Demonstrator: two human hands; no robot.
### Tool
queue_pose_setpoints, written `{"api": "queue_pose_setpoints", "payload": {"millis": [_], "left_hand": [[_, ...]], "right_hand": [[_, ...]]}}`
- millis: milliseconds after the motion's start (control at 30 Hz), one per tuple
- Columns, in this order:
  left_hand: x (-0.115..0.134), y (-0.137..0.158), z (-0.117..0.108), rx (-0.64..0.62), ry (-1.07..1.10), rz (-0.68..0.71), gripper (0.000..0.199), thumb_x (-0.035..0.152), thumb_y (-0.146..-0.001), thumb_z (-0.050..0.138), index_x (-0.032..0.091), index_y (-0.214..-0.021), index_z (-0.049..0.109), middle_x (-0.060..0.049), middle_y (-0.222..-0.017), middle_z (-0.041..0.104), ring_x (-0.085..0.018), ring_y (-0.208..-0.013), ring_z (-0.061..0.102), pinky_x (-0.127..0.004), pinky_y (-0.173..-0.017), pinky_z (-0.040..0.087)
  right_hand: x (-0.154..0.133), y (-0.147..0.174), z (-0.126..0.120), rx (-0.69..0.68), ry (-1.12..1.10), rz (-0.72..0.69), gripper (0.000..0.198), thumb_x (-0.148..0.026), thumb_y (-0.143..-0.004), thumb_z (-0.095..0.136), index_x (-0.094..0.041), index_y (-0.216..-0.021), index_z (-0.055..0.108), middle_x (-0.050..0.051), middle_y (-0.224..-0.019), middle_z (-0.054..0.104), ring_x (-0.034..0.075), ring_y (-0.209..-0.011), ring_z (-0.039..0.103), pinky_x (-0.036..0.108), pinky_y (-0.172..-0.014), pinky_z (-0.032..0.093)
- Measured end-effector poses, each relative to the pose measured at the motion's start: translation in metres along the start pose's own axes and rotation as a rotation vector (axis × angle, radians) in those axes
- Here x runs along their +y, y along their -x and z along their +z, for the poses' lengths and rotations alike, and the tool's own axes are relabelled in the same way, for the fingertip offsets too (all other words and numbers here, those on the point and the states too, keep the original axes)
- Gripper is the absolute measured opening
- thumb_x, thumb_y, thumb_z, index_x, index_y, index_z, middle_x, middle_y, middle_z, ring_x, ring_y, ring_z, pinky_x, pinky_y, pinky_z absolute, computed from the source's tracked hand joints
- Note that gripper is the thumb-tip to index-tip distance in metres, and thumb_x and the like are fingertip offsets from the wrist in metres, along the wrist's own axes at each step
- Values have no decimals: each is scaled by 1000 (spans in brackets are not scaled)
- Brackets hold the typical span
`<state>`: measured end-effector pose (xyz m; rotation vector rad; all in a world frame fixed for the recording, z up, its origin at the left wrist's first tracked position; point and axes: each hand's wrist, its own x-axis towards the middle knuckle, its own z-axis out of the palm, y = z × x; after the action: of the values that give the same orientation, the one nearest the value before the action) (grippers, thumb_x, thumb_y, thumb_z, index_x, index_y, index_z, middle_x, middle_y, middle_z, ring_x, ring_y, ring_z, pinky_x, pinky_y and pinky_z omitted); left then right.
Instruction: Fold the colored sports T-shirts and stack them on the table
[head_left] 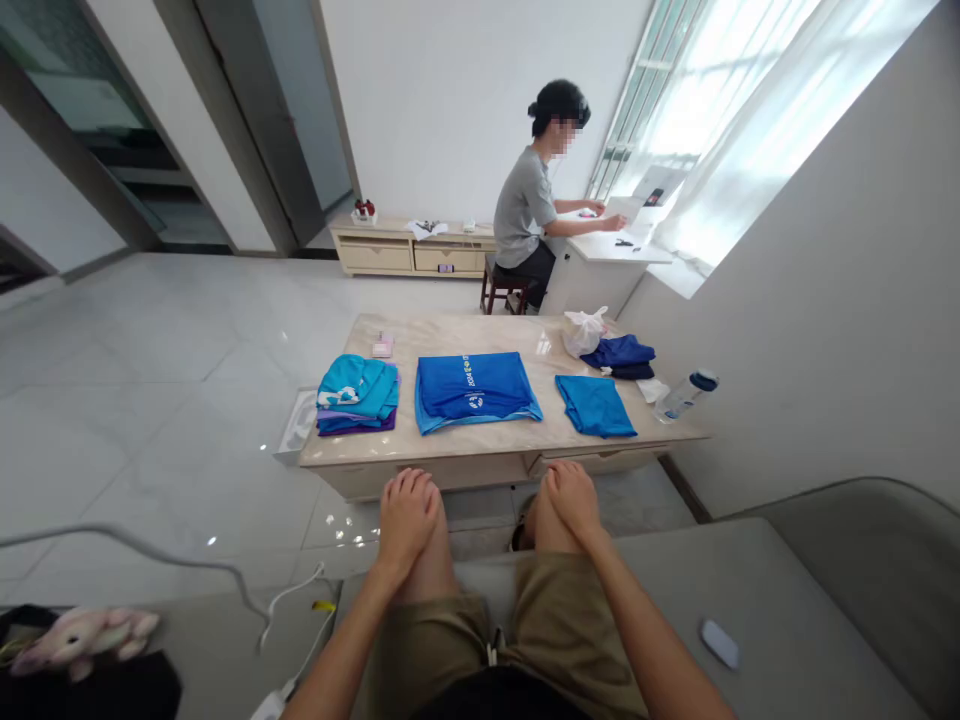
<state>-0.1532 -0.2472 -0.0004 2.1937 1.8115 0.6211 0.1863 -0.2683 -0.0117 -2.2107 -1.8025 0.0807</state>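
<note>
My left hand [410, 506] lies flat over my left knee, holding nothing. Over the other knee rests my right hand [572, 497], its fingers draped and empty. Beyond my knees, a folded blue shirt [480, 385] with white and yellow print lies in the middle of the coffee table [465, 447]. To its left is a stack of folded clothes [358, 393], turquoise on top with purple below. A smaller folded blue cloth [596, 405] lies on the right. Neither hand touches the clothes.
A water bottle [684, 397], a white plastic bag [584, 331] and dark blue cloth [619, 353] stand at the table's right end. A person [525, 205] sits at a white desk [609, 245] behind. Cables [292, 590] and a plush toy [82, 638] lie on the left sofa side.
</note>
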Motion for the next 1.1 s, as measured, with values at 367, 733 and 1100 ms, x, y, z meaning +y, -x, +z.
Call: {"api": "queue_pose_setpoints", "payload": {"millis": [367,733,1100], "left_hand": [[-5,18,1,11,76,70,37,28,-106,51,22,-135,75,-13,-150,70,-34,-149,55,-56,-129,36],[-14,27,12,71,97,137,32,25,-103,57,23,-128,77,-11,-140,75,-34,-140,61,-58,-124,43],[-50,27,9,116,102,111,33,29,-105,53,30,-123,81,-5,-132,79,-30,-127,70,-51,-106,58]], "right_hand": [[-24,29,-32,108,-157,-88,38,-28,-102,44,-20,-113,80,13,-126,79,29,-125,67,46,-116,49],[-132,6,-22,69,-102,-277,21,-24,-102,57,-23,-107,78,12,-125,78,31,-127,63,47,-113,42],[-170,-9,-19,72,-148,-340,16,-16,-102,57,-24,-98,70,10,-107,76,30,-110,63,45,-104,41]]}}
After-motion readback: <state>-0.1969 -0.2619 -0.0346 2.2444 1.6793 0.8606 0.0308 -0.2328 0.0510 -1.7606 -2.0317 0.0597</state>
